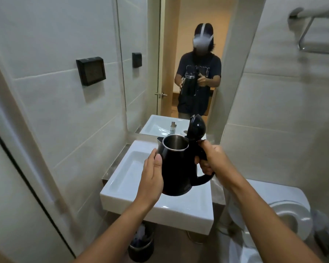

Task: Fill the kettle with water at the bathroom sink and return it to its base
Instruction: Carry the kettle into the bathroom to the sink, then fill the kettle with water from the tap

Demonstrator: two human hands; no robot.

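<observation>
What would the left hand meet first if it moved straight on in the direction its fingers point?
The left hand already rests against the side of the black kettle, fingers pointing up and away. Sliding on, it would probably meet the mirror above the sink, though depth is unclear.

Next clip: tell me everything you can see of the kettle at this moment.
The kettle is black outside with a shiny metal lining, held upright in the air above the white sink. Its hinged lid stands open, and what shows of the inside looks dry. The spout points away from the person, toward the mirror. The right hand grips the curved handle; the left hand rests flat against its side. It is off its base, which is not in view.
</observation>
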